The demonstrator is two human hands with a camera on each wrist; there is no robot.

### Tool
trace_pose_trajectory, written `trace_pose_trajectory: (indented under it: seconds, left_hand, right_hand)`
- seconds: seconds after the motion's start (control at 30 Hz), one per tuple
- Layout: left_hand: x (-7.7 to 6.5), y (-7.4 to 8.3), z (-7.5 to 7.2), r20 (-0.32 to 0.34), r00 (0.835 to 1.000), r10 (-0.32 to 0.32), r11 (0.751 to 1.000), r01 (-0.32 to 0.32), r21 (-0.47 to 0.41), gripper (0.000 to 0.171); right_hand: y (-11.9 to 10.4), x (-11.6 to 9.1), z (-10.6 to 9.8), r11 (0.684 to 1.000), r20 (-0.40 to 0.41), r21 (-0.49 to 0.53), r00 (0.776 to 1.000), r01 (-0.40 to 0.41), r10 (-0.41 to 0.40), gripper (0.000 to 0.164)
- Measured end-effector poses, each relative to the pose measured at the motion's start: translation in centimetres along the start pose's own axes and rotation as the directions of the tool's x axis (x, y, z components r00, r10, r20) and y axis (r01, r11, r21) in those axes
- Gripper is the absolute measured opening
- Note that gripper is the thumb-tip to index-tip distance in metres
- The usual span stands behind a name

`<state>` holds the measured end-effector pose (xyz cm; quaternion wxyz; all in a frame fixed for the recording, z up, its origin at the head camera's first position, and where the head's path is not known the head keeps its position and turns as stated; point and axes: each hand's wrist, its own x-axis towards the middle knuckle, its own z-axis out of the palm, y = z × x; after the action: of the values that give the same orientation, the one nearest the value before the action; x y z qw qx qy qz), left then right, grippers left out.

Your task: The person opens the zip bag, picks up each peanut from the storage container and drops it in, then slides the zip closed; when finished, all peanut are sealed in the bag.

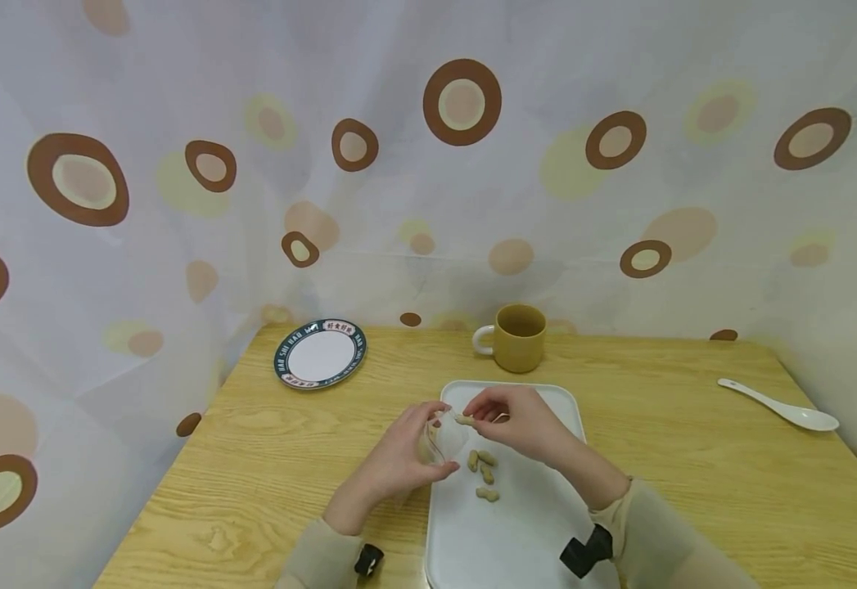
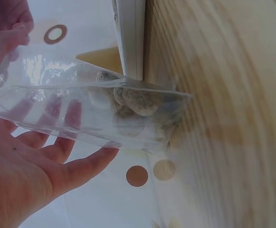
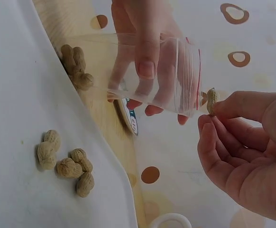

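Note:
My left hand (image 1: 399,458) grips a clear zip bag (image 3: 124,66) with a red line along its mouth, thumb on one side and fingers on the other. Several peanuts (image 2: 135,100) lie at the bag's bottom end, seen through the plastic in the left wrist view. Between the thumb and fingertips of my right hand (image 1: 520,421) a single peanut (image 3: 212,101) is pinched, right by the bag's mouth. Below the hands, several unshelled peanuts (image 1: 488,494) lie on a white tray (image 1: 516,532).
A plate with a dark green patterned rim (image 1: 358,348) lies at the back left. Behind the tray stands a mustard-yellow mug (image 1: 520,348) with a white handle. A white spoon (image 1: 804,415) rests at the right. Spotted cloth (image 1: 384,204) hangs round the wooden table (image 1: 251,491).

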<state>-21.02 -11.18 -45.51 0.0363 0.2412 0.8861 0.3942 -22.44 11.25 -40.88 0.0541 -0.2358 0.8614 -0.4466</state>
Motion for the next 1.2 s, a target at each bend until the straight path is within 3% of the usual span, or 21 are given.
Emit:
trace_pose_trajectory:
  seconds: [0.43,1.2]
  left_hand:
    - [0.0,-0.1,0.1,-0.008,1.0,0.0,1.0,0.0,-0.008,0.073]
    - [-0.1,0.0,0.0,-0.003,1.0,-0.003,1.0,0.003,-0.009,0.073]
  right_hand:
    - [-0.1,-0.3,0.2,0.999,0.01,-0.054,1.0,0.002,-0.002,0.013]
    - [3.8,-0.8,0.7,0.981,0.011,-0.131,0.989,-0.143,0.146,0.016]
